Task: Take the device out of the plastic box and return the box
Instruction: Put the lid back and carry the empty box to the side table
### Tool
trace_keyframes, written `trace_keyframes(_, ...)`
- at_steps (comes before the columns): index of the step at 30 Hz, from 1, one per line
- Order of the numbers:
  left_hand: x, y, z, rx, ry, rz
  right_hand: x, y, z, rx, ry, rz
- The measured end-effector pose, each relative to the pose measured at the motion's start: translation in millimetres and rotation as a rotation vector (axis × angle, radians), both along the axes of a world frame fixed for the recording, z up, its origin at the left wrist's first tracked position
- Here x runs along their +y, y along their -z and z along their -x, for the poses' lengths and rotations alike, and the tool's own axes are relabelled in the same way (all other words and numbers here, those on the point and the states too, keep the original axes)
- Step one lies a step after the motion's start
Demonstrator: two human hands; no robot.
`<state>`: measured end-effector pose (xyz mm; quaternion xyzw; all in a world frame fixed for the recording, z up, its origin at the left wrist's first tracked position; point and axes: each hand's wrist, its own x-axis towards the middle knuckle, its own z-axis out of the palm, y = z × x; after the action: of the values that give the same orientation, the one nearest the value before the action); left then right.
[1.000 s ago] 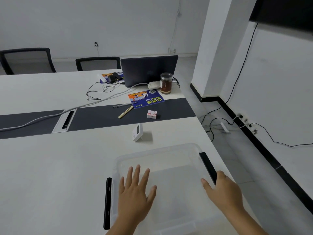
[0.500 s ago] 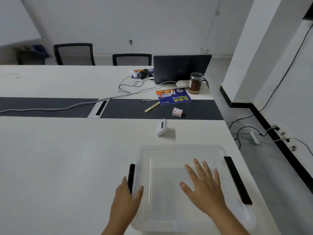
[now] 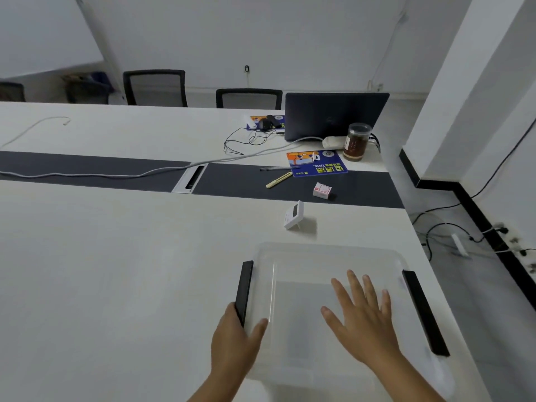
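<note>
The plastic box point(image 3: 333, 265), clear with its lid on, sits at the white table's point(image 3: 116, 271) near right corner. The left hand point(image 3: 236, 340) grips its left black latch point(image 3: 244, 288); the right hand point(image 3: 362, 317) lies flat, fingers spread, on the lid. The small white device point(image 3: 293, 214) stands propped just beyond the box. A laptop point(image 3: 333, 114) and jar point(image 3: 355, 142) are farther back.

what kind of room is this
Most likely an office or meeting room: a long white table with a dark cable strip down its middle, mesh chairs along the far side, and a laptop with cables at the far end.
</note>
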<state>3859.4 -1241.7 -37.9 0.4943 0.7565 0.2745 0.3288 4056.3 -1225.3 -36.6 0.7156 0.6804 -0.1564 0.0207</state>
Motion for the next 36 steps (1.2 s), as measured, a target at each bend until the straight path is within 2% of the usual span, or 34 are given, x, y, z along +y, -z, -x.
trace_keyframes(7, -0.9, -2.2, 0.5, 0.165, 0.092, -0.052, 0.7, 0.2, 0.0, -0.010, -0.015, -0.018)
trace_keyframes(11, -1.6, -2.0, 0.6, 0.104, 0.097, -0.073, 1.5, 0.2, 0.8, 0.037, -0.010, -0.049)
trace_keyframes(13, -1.8, -2.6, 0.3, 0.050, 0.109, -0.093, -0.8, -3.8, -3.5, 0.141, 0.031, -0.118)
trace_keyframes(15, -1.4, -3.2, 0.7, -0.028, 0.116, -0.106, -8.3, -7.5, -15.4, 0.189, 0.103, -0.259)
trace_keyframes(17, -0.9, -3.1, 2.3, -0.094, 0.123, -0.108, -19.8, -5.7, -35.7, 0.217, 0.269, -0.358)
trace_keyframes(20, -1.5, -2.9, 3.7, -0.171, 0.118, -0.085, -40.1, -8.4, -62.7, 0.238, 0.466, -0.346)
trace_keyframes(23, -3.2, -2.2, 3.6, -0.227, 0.081, -0.047, -54.4, -2.1, -75.4, 0.504, 0.655, -0.185)
trace_keyframes(25, -4.7, -2.6, 3.1, -0.250, 0.057, -0.029, -58.3, 1.6, -72.9, 0.649, 0.721, -0.225)
trace_keyframes(27, -7.0, -3.6, 1.5, -0.265, 0.031, -0.031, -59.0, 5.1, -71.5, 0.709, 0.768, -0.269)
trace_keyframes(33, -21.9, -3.9, -3.0, -0.273, -0.115, -0.019, -62.3, 4.6, -68.9, 0.773, 0.719, -0.318)
trace_keyframes(36, -43.1, -3.7, -6.8, -0.274, -0.286, -0.043, -49.8, -1.1, -69.9, 0.794, 0.597, -0.279)
